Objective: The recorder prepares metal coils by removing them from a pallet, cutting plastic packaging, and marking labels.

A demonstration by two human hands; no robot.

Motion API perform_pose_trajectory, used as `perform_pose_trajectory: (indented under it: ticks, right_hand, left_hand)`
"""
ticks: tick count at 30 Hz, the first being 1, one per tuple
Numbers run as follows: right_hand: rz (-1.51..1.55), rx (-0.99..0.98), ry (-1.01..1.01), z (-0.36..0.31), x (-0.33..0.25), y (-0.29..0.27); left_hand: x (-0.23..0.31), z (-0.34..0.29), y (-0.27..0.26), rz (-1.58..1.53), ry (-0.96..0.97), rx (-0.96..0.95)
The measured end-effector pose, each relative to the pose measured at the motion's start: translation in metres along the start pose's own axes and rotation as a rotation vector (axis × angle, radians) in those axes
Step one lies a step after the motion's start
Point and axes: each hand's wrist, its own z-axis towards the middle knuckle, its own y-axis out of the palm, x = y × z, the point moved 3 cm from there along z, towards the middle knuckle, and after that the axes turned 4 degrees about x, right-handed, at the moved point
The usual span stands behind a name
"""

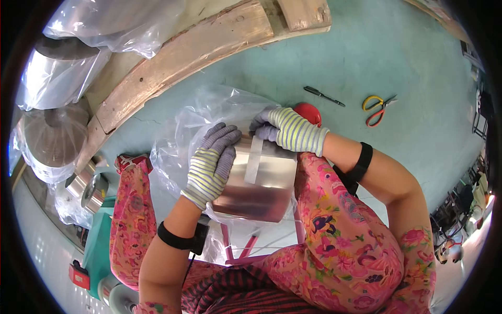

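Observation:
A shiny metal roll (261,188) lies across my lap, partly inside a clear plastic bag (204,112). A pale strip of tape (254,159) runs down its surface. My left hand (212,163), in a striped knit glove, lies flat on the roll's left side. My right hand (285,128), gloved the same way, presses fingers on the roll's top edge at the upper end of the tape. Both wrists carry black bands.
A black pen (323,96) and red-and-yellow scissors (377,108) lie on the green floor beyond my knees. A red round object (309,112) shows behind my right hand. Wooden pallet beams (183,57) and more wrapped metal rolls (52,136) stand at the left.

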Motion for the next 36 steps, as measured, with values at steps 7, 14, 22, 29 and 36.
perform_pose_trajectory:
  ticks: [7,14,22,29,36]
  right_hand:
    - [-0.520,0.033,-0.186,0.008,-0.005,0.011]
    - [0.225,0.104,0.079,0.005,0.010,-0.009]
    - [-0.336,-0.036,-0.210,0.004,-0.009,-0.005]
    - [-0.358,0.079,-0.369,-0.019,-0.072,-0.030]
    - [-0.134,0.005,-0.183,-0.031,-0.078,-0.023]
  left_hand:
    - [-0.001,-0.001,0.001,-0.019,-0.007,0.000]
    - [-0.001,0.000,0.002,-0.025,0.004,0.010]
    - [-0.007,0.003,0.009,-0.032,-0.082,-0.077]
    - [-0.021,0.002,0.016,-0.177,-0.209,-0.010]
    - [-0.013,0.006,0.011,-0.186,-0.171,0.001]
